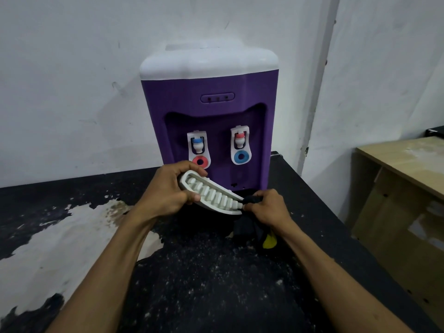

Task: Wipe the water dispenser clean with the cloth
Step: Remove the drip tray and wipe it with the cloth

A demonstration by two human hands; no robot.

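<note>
Left hand: the left hand (165, 193) is clenched round the left end of the white drip tray (211, 194), thumb on the near rim, fingers over the far edge, holding it tilted above the worktop (216, 284).
Right hand: the right hand (266, 207) pinches a bunch of dark cloth (249, 222) against the tray's right end; the rest of the cloth hangs down to the worktop.
Tray handling: it looks like light, stiff plastic with a ribbed grille, probably slippery if wet, so holding it by the end rim seems best.
Cloth handling: soft and limp; it seems best bunched into a pad.
Water dispenser: the purple water dispenser (209, 111) stands upright at 12 o'clock from the hands, just behind the tray, its two taps (239, 140) facing the person.
Dispenser handling: likely bulky and rigid; wipe it where it stands.
</note>
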